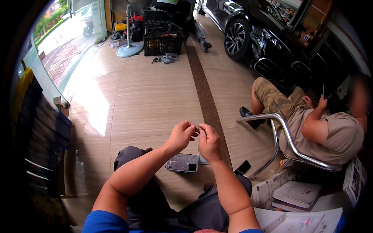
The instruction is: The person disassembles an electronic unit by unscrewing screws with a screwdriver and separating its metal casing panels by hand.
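My left hand (181, 136) and my right hand (210, 143) are raised in front of me, fingertips almost meeting. Both are closed in a pinch. Something small and dark seems to sit between the fingertips, too tiny to name. On the floor beneath them lies a silver metal electronic unit (182, 162), boxy, with a dark square at one corner. A pale flat piece (203, 158) next to it is partly hidden by my right hand.
A phone (242, 167) lies on the floor to the right, near a chrome chair frame (287, 132). Another person (326, 132) sits by a black car (268, 46). Books (297, 193) lie at lower right; a black crate (163, 42) and a fan base (129, 49) stand ahead.
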Available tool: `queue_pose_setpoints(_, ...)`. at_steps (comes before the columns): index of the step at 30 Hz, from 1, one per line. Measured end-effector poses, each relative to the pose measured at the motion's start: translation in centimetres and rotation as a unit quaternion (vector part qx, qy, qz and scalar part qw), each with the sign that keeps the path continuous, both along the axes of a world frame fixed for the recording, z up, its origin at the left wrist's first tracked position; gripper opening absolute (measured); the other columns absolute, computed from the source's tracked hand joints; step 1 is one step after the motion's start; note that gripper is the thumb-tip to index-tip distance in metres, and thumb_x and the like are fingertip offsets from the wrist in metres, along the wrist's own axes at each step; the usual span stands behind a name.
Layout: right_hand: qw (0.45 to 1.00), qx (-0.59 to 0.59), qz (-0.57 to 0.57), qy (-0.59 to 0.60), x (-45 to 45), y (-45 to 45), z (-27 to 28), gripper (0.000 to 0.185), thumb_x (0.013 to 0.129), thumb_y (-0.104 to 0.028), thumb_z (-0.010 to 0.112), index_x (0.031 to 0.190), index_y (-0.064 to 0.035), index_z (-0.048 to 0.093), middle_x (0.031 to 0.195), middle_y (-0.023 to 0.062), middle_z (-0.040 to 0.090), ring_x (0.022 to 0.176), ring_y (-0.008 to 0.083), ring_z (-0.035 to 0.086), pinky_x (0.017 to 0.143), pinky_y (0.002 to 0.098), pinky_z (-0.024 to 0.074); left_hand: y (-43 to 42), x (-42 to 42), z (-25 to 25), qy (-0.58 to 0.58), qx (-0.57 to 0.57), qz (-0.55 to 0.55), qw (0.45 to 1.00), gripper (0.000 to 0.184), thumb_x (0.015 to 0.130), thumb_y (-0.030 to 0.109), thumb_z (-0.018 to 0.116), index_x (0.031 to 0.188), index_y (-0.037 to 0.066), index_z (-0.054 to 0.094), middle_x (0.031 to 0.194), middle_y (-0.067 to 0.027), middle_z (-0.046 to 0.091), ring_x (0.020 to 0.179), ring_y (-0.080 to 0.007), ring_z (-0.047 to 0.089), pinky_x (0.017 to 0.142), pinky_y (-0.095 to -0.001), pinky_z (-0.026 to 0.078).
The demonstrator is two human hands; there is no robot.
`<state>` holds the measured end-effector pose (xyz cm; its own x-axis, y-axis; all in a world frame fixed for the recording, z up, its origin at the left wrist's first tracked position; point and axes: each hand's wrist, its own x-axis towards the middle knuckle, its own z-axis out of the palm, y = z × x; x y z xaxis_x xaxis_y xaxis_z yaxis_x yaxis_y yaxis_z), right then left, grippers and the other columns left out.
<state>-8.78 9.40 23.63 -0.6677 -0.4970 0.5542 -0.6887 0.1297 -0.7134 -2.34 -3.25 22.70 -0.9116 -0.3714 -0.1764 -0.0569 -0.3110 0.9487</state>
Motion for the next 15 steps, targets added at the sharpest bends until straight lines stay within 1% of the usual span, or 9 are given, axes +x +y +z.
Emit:
queue_pose_setpoints(3,1.0,0.011,0.015,0.013,-0.1,0.1,0.1,0.016,0.091,-0.002,0.058,0.105,-0.001,0.064,0.096,0.0177,0.067,0.086,0.0349,0.067,0.073,0.0409,0.0542,0.0,0.0,-0.2,0.0,-0.004,0.002,1.0,0.018,0.103,0.019,0.05,0.099,0.002,0.056,0.094,-0.0075,0.065,0.087,-0.0163,0.065,0.073,-0.0294,0.053)
queue_pose_setpoints(8,1.0,0.02,0.013,0.001,0.6,0.0,1.0,0.014,0.088,-0.004,0.064,0.102,-0.0027,0.065,0.091,0.0157,0.067,0.083,0.0335,0.066,0.07,0.0404,0.0532,0.0,-0.1,-0.5,0.006,-0.008,0.011,1.0,0.018,0.103,0.019,0.052,0.098,0.002,0.057,0.091,-0.006,0.064,0.085,-0.0146,0.064,0.072,-0.0289,0.054)
queue_pose_setpoints(11,0.999,0.026,0.01,0.028,0.2,0.1,0.6,0.012,0.087,-0.004,0.066,0.1,-0.0027,0.065,0.089,0.0154,0.066,0.082,0.0342,0.066,0.069,0.0406,0.0528,-0.1,0.0,-0.3,0.003,-0.012,0.01,1.0,0.018,0.102,0.019,0.053,0.098,0.002,0.057,0.09,-0.0055,0.064,0.083,-0.0139,0.063,0.071,-0.0287,0.054)
queue_pose_setpoints(15,0.999,0.029,0.01,0.03,0.2,0.1,0.6,0.011,0.087,-0.005,0.066,0.098,-0.0026,0.065,0.089,0.0158,0.066,0.082,0.0354,0.066,0.068,0.041,0.0524,0.0,0.1,-0.1,-0.008,-0.025,0.01,1.0,0.019,0.102,0.019,0.054,0.097,0.002,0.058,0.089,-0.0052,0.064,0.083,-0.0137,0.063,0.071,-0.0284,0.053)
